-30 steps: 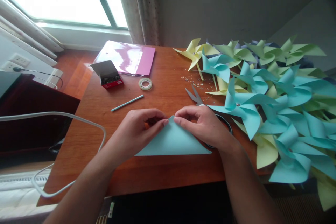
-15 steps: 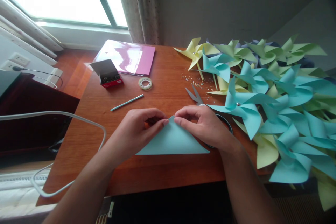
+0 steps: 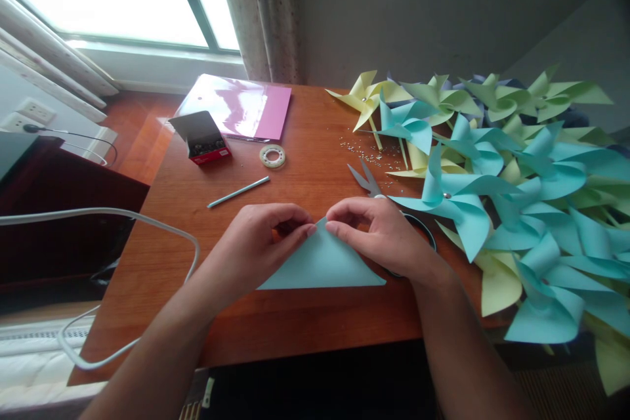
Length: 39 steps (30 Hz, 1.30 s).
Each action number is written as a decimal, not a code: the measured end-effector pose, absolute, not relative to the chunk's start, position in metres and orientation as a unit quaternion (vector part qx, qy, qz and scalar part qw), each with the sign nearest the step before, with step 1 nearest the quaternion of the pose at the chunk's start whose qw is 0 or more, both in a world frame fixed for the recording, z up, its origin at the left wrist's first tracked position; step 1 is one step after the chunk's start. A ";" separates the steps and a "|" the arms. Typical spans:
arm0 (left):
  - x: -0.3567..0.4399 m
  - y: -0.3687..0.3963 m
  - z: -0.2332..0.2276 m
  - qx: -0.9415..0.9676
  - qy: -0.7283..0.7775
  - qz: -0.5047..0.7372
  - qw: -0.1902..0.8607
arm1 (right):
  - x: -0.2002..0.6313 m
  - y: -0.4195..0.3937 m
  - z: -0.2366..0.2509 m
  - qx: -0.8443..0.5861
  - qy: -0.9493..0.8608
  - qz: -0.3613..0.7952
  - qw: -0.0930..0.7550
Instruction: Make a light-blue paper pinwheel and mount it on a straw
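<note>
A light blue sheet of paper [image 3: 325, 262], folded into a triangle, lies near the front of the table with its peak pointing away from me. My left hand [image 3: 268, 236] pinches the left side of that peak between thumb and fingers. On the other side of the tip, my right hand [image 3: 378, 230] pinches the paper the same way. A pair of scissors [image 3: 365, 180] lies open behind my right hand, its handles partly hidden by the hand and a pinwheel. Ahead of my left hand rests a thin light blue paper stick [image 3: 239, 192].
Many blue, yellow and green paper pinwheels [image 3: 455, 193] cover the table's right side. Small beads [image 3: 381, 157] are scattered beside them. A tape roll [image 3: 272, 157], an open red box [image 3: 209, 152] and a pink paper pack [image 3: 273, 115] lie further back. A white cable [image 3: 147, 218] loops at left.
The right lower corner of the folded paper has shifted slightly inward to the left. Both hands keep nearly the same place and hold.
</note>
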State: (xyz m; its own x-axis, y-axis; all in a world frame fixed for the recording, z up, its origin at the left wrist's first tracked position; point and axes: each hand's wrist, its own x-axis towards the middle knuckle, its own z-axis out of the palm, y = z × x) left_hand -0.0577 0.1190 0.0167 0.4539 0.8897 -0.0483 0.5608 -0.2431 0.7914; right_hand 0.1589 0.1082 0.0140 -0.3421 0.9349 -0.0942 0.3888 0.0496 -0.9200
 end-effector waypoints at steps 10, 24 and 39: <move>-0.063 0.122 0.011 0.800 0.509 0.184 0.261 | 0.146 0.116 0.007 -0.509 -0.729 0.364 0.276; -0.034 0.032 0.004 0.906 0.400 0.139 0.004 | 0.140 0.128 -0.012 -0.527 -0.771 0.250 0.254; -0.035 0.027 -0.010 0.908 0.402 0.113 -0.004 | 0.138 0.128 -0.015 -0.536 -0.775 0.234 0.238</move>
State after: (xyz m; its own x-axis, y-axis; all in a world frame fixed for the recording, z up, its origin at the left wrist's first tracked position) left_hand -0.0347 0.0274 -0.0102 0.6507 0.7300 0.2091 0.7320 -0.6762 0.0829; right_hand 0.1379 0.1277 -0.0146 -0.3120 0.9427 0.1183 0.7195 0.3158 -0.6185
